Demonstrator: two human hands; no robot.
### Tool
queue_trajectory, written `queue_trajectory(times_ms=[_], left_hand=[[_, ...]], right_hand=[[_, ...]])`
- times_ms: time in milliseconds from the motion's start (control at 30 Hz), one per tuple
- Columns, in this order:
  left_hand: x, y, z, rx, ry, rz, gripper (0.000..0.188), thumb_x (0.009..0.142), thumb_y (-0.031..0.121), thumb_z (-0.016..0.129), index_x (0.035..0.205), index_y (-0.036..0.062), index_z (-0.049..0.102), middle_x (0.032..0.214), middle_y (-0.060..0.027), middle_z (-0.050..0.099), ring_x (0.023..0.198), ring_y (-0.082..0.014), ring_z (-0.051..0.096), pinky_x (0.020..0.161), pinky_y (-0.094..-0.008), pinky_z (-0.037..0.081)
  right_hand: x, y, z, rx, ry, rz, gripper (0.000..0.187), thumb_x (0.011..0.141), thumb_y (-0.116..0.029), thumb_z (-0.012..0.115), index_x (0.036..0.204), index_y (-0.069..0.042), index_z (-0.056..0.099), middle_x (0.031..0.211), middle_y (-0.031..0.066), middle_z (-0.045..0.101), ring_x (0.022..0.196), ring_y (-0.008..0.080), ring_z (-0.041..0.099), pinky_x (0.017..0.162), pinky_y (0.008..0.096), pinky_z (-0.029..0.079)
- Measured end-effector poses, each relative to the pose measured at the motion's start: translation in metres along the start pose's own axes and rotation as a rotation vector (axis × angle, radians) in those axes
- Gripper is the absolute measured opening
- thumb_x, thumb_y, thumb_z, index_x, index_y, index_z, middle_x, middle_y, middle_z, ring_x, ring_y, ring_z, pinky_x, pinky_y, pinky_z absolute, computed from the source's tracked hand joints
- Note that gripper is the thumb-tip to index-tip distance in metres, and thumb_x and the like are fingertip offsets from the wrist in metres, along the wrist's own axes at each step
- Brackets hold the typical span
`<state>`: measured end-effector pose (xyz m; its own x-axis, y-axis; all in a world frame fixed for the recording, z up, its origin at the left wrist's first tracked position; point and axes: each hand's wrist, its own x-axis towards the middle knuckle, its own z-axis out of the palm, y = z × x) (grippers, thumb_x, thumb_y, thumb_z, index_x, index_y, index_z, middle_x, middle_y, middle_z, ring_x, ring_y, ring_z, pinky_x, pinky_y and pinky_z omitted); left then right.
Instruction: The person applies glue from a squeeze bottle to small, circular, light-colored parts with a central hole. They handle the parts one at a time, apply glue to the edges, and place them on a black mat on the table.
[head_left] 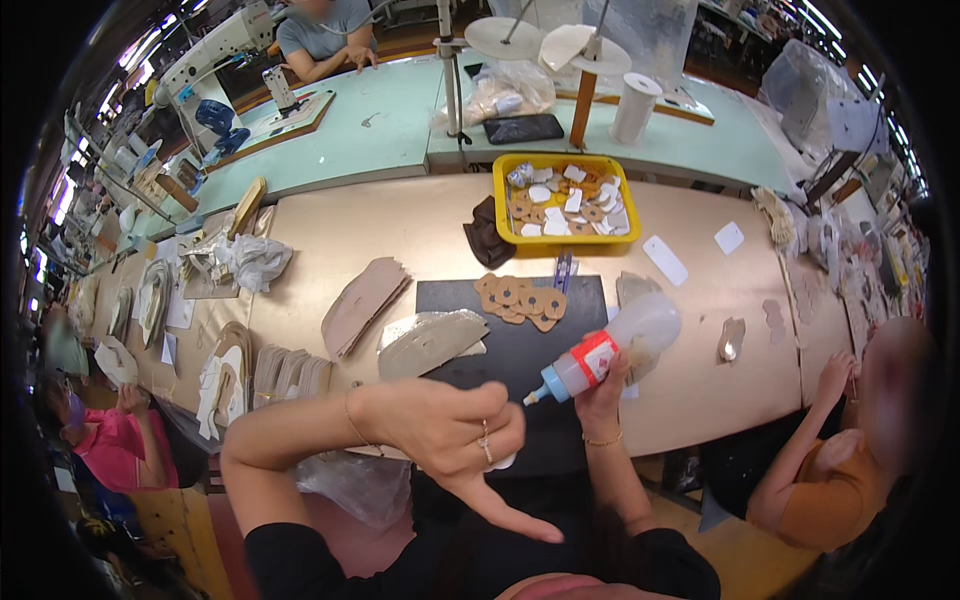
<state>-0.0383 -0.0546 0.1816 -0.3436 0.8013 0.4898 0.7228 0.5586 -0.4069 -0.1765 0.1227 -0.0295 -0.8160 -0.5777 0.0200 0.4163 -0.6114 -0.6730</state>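
Observation:
A squeeze bottle (645,325) with a clear body, red label and light blue cap is gripped in my right hand (602,395). It tilts so that its nozzle points down and left, toward my left hand (450,430). The left fingers are curled, the thumb sticks out, and a small white piece (505,462) peeks out under them. Both hands are over the near part of a dark mat (590,300). On the mat's far part lie several tan rounded pieces (525,300) with dark centres. A stack of shiny beige panels (430,345) overlaps its left edge.
A yellow tray (500,190) of small white and tan pieces stands beyond the mat. Brown panels (365,305) lie left of it, white cards (665,260) right. Co-workers sit at both sides and across, near a sewing machine (215,60). A thread cone (635,108) stands behind.

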Motion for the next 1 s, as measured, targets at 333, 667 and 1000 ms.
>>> queue_trajectory(times_ms=[333, 667, 1000], left_hand=[[0.047, 0.05, 0.084, -0.395, -0.228, 0.007, 0.069, 0.081, 0.009, 0.047, 0.143, 0.0298, 0.025, 0.055, 0.002, 0.044, 0.048, -0.0133, 0.043, 0.059, -0.0293, 0.033], [0.027, 0.015, 0.064, -0.207, -0.315, 0.065, 0.06, 0.077, 0.011, 0.052, 0.135, 0.0172, 0.04, 0.063, 0.0039, 0.04, 0.052, -0.0078, 0.041, 0.055, -0.0249, 0.03], [0.022, -0.042, -0.026, -0.033, 0.411, -0.985, 0.04, 0.09, 0.004, 0.048, 0.128, 0.0111, 0.036, 0.086, -0.0122, 0.058, 0.066, -0.0184, 0.05, 0.059, -0.0282, 0.042]], right_hand=[[-0.003, 0.004, -0.008, -0.056, 0.13, 0.033, 0.049, 0.086, -0.045, 0.058, 0.109, -0.001, 0.053, 0.093, 0.0077, 0.061, 0.082, 0.0158, 0.06, 0.074, 0.0304, 0.051], [-0.001, 0.0, 0.007, -0.207, 0.181, -0.102, 0.052, 0.084, -0.05, 0.06, 0.105, -0.002, 0.055, 0.09, 0.0048, 0.06, 0.081, 0.0135, 0.06, 0.071, 0.0286, 0.051], [-0.001, -0.003, 0.015, -0.187, 0.168, -0.114, 0.045, 0.086, -0.04, 0.061, 0.11, -0.003, 0.051, 0.098, 0.0072, 0.059, 0.087, 0.0135, 0.059, 0.077, 0.03, 0.05]])
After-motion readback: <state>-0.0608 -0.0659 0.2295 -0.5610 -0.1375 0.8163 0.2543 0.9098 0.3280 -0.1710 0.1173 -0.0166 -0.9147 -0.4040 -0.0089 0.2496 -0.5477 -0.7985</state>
